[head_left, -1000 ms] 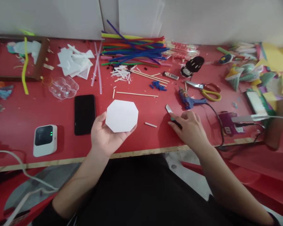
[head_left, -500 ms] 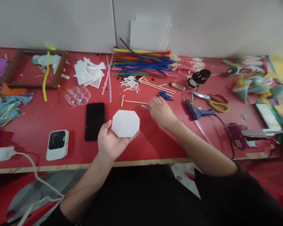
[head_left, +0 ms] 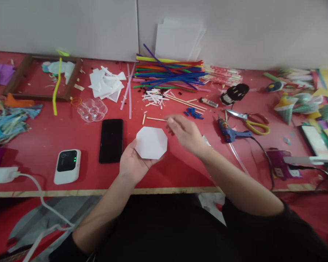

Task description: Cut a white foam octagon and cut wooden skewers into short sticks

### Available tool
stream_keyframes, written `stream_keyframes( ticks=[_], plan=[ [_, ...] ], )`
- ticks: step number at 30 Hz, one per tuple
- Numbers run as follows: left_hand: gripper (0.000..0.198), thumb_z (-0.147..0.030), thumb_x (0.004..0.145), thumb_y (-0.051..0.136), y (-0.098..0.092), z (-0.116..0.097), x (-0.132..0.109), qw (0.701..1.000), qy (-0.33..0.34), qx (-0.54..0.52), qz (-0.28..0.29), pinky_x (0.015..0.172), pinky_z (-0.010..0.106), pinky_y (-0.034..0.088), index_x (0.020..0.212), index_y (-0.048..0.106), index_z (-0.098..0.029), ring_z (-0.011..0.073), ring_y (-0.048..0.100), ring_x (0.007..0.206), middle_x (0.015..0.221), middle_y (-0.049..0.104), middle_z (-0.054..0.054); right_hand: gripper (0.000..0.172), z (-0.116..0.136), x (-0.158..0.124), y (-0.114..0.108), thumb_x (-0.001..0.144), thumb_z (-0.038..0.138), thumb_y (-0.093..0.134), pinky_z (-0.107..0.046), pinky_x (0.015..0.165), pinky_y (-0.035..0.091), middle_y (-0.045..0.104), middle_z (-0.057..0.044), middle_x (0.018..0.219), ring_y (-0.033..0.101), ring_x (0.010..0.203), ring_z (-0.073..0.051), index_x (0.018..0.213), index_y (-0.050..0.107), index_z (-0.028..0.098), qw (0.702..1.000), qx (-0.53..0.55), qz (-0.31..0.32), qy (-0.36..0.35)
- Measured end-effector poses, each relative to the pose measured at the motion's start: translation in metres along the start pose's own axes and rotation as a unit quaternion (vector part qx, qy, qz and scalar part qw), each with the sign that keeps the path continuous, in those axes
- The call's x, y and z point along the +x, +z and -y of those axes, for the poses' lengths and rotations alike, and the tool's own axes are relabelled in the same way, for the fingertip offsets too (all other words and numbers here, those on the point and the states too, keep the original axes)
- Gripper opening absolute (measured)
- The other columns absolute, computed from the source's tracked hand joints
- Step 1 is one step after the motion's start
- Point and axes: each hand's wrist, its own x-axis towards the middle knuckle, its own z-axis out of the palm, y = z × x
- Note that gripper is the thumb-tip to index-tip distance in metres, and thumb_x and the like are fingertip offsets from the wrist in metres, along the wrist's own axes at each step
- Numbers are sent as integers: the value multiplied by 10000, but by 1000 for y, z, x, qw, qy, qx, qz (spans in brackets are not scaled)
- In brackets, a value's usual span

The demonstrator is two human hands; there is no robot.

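My left hand holds a flat white octagon by its lower left edge, just above the red table. My right hand hovers to the octagon's right, blurred by motion. Its fingertips are at the right end of a thin wooden stick lying on the table; whether they grip it I cannot tell.
A black phone lies left of the octagon, with a white device nearer the table edge. A blue glue gun and scissors lie to the right. Coloured straws, white scraps and cut sticks crowd the back.
My right hand left the cutter at the right and moved left to the thin stick behind the octagon. My left hand kept hold of the octagon.
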Motion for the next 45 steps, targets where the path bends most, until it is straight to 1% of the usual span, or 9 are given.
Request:
stream_keyframes(
  ticks=[7, 12, 19, 23, 26, 32, 36, 40, 45],
  plan=[
    [589, -512, 929, 594, 2, 24, 8, 984, 114, 135, 7, 1027, 485, 549, 1426, 491, -213, 322, 603, 1308, 1450, 597, 153, 378, -10, -70, 16, 879, 458, 675, -319, 657, 544, 672, -7, 812, 642, 690, -151, 1141, 627, 190, 964, 231, -63, 113],
    [1108, -466, 654, 909, -8, 26, 4, 876, 234, 418, -55, 980, 505, 554, 1568, 324, -243, 346, 645, 1217, 1412, 607, 175, 328, -10, -79, 22, 882, 389, 666, -342, 729, 577, 724, -47, 913, 690, 816, -184, 1151, 688, 202, 971, 207, -76, 89],
    [344, -470, 963, 603, -17, 2, 2, 836, 279, 457, -124, 795, 322, 578, 1182, 718, -231, 211, 751, 861, 992, 793, 59, 318, -14, -87, 22, 910, 398, 640, -351, 752, 588, 767, -72, 992, 714, 867, -201, 1152, 719, 208, 975, 186, -78, 89],
    [386, -440, 1037, 441, -23, -12, 3, 840, 295, 415, -187, 612, 258, 545, 863, 692, -205, 140, 677, 539, 631, 722, -6, 285, -27, -86, 15, 922, 375, 627, -352, 729, 585, 770, -78, 962, 717, 835, -203, 1121, 711, 190, 976, 125, -151, 92],
    [478, -452, 993, 537, -21, -11, 3, 834, 311, 421, -173, 673, 254, 558, 591, 599, -201, 143, 702, 604, 615, 721, 16, 169, -34, -88, 11, 932, 287, 616, -387, 765, 579, 764, -69, 944, 705, 842, -212, 1045, 717, 211, 976, -34, -216, -15],
    [221, -293, 966, 591, -22, 9, 6, 788, 367, 486, -97, 886, 318, 581, 1146, 692, -214, 187, 721, 1012, 1132, 757, 64, 185, -41, -109, 24, 921, 129, 622, -411, 884, 542, 764, -45, 981, 670, 986, -226, 1021, 719, 250, 932, -210, -149, -255],
    [326, -144, 974, 440, -31, 11, 0, 737, 371, 563, -43, 1068, 428, 513, 1233, 629, -201, 220, 657, 1188, 1242, 709, 95, 267, -41, -123, 30, 884, 84, 598, -426, 851, 478, 747, -59, 1087, 625, 1028, -265, 1048, 729, 251, 928, -300, -134, -177],
    [650, -256, 903, 640, -35, 8, -6, 664, 357, 655, 43, 1174, 549, 404, 1488, 377, -151, 337, 456, 1414, 1487, 509, 201, 304, -37, -120, 23, 882, 225, 628, -459, 943, 453, 711, -93, 1179, 607, 1109, -288, 1184, 661, 239, 958, -245, -126, -86],
    [1034, -432, 783, 837, -35, 16, 3, 635, 353, 686, 47, 1177, 587, 382, 1557, 195, -192, 397, 386, 1447, 1525, 419, 229, 840, -36, -99, 19, 744, 606, 778, -559, 1046, 403, 606, -176, 1396, 507, 1307, -383, 1414, 464, 208, 969, -232, -79, -4]
  ],
)
